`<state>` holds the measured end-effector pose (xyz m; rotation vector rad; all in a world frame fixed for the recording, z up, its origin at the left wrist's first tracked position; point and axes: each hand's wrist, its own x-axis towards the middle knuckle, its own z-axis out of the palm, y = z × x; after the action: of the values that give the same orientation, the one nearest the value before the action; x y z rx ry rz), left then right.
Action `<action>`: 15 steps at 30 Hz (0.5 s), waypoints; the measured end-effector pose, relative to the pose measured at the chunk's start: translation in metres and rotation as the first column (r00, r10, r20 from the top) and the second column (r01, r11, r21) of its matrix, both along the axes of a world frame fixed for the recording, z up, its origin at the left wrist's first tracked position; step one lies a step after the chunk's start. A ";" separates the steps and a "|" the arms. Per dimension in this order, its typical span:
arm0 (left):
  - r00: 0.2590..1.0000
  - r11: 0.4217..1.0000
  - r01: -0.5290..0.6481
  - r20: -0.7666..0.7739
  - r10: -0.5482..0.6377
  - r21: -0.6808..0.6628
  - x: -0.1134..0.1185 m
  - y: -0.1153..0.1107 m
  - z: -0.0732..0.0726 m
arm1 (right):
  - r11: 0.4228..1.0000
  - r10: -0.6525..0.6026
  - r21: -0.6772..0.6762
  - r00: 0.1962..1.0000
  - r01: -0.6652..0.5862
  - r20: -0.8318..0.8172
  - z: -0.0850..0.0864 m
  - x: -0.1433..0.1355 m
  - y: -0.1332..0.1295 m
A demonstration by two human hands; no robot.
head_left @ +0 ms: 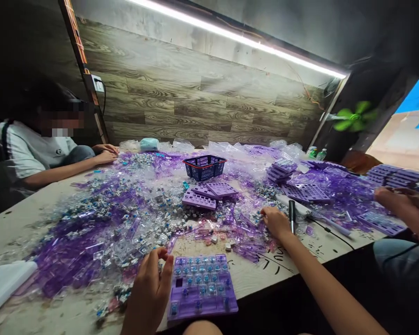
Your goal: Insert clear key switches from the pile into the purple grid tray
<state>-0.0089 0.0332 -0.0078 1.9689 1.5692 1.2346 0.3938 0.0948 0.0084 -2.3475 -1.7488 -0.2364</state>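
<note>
A purple tray (202,288) with rows of clear and blue pieces lies at the table's front edge, one square in it dark. Beside its left edge is my left hand (152,284), thumb and fingers curled towards each other; whether something small is between them is too small to tell. My right hand (275,222) reaches to the heap of small parts right of centre, fingertips down among the pieces, their grip hidden. Close to its right side stands a black-handled tool (292,216). Purple plates (209,191) lie stacked in the middle.
Loose white, clear and purple parts (125,218) cover much of the table. A dark blue basket (205,168) stands behind the plates. More purple plates (305,192) lie at right, near a cable. One person (42,144) sits at left; another person's hand (405,209) is at right.
</note>
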 end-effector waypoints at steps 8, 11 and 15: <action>1.000 0.999 -0.013 0.022 0.012 0.043 0.004 -0.001 0.000 | 0.978 0.073 0.208 0.965 -0.019 -0.254 0.002 0.001 -0.008; 1.000 0.998 -0.010 0.016 0.009 0.064 0.003 -0.001 -0.001 | 0.947 0.149 0.320 0.925 -0.031 -0.351 0.011 -0.003 -0.012; 1.000 0.989 -0.002 0.003 0.001 0.146 0.002 -0.002 -0.001 | 0.897 0.318 0.427 0.840 -0.115 -0.440 0.023 -0.038 -0.027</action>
<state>-0.0070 0.0312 -0.0089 2.0529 1.5179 1.3880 0.3554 0.0681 0.0316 -1.7067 -1.5224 0.0649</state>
